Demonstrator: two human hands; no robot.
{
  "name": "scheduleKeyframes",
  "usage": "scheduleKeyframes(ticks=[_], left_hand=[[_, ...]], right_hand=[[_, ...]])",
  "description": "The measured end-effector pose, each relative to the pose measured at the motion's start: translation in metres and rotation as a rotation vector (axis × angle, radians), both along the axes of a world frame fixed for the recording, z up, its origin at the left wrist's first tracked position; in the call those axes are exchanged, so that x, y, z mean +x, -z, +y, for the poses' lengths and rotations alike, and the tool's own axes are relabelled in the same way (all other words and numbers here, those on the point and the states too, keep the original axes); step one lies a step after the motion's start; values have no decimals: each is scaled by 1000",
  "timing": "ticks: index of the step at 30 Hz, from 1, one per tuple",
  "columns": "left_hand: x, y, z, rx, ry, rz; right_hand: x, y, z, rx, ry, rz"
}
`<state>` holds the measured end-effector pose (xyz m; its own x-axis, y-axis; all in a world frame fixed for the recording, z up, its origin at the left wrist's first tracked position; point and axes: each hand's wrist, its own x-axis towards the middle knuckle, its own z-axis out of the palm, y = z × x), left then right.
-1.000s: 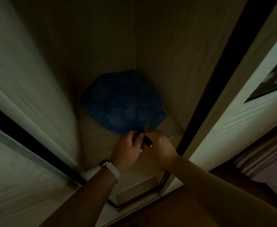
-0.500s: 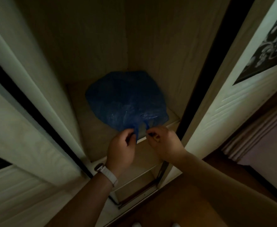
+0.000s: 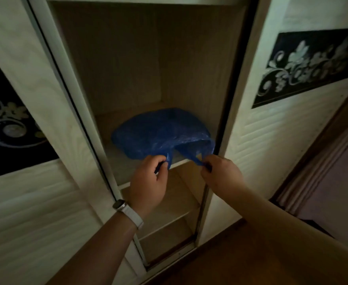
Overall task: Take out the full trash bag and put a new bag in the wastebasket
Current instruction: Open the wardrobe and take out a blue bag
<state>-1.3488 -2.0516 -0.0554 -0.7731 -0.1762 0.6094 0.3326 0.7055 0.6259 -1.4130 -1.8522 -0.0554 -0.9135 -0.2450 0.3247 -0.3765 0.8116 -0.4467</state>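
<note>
1. Your left hand (image 3: pixel 148 182) curls its fingers and thumb round one handle loop of the blue bag (image 3: pixel 158 130), just at the shelf's front edge.
2. Your right hand (image 3: pixel 220 175) pinches the other handle loop, a little apart from your left, so the bag's mouth gapes between the two hands.
3. The bag itself lies just beyond your fingertips, slumped on the cabinet shelf (image 3: pixel 117 161), its body spreading away from you and more toward your left hand's side.
4. A watch (image 3: pixel 119 204) with a pale strap sits on your left wrist.
5. Below both hands, lower shelves (image 3: pixel 175 204) step down inside the cabinet.
6. A sliding door stands outside each hand; the one past your right hand carries a dark floral panel (image 3: pixel 309 64).
7. The wooden floor (image 3: pixel 241 254) shows under your right forearm.
</note>
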Motion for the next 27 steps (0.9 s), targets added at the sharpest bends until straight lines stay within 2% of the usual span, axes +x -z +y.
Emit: scheduleKeyframes(ticks=[2,6,17,21,27], left_hand=[[17,-3,16,-30,3,15],[58,-10,58,-66,27,34],[171,-28,186,-71,224,-40],[189,-38,235,-62,364,-13],[201,-27,322,-106,597,-77]], right_hand=[[19,-4,25,9,22,-33],[74,-14,76,-155,13,-16],[227,-38,192,-428,20,219],[274,-40,244,-464,124,307],[339,-26,322,-470,353,320]])
